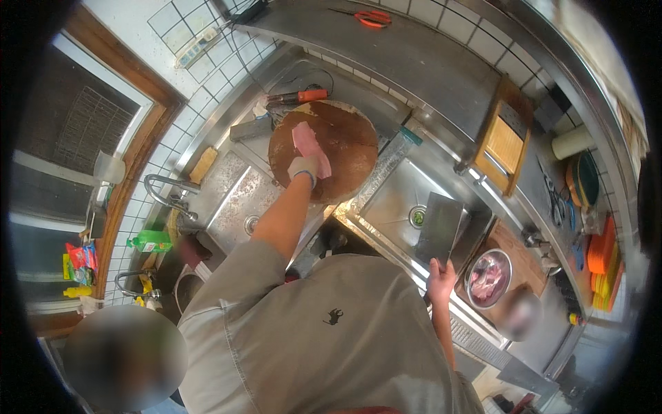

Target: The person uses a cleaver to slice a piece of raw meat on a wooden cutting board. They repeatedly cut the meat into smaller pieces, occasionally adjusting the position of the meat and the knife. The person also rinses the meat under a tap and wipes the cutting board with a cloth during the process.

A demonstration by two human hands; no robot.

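A long slab of pink raw meat (309, 142) lies on a round wooden chopping block (349, 139). My left hand (304, 166), in a pale glove with a blue cuff, grips the slab near its lower end and hides part of it. My right hand (440, 282) is bare and holds the handle of a broad cleaver (439, 225). The blade stands out over the right-hand sink basin (390, 207), away from the block. A metal bowl (509, 282) with pieces of raw meat (487, 279) stands to the right of the cleaver.
An orange-handled tool (313, 95) and a grey block (251, 129) lie behind the chopping block. Left of it are a steel sink (232, 199) and a faucet (168, 186). The back shelf (419, 62) holds orange-handled scissors (373, 19) and a wooden slicer (504, 139).
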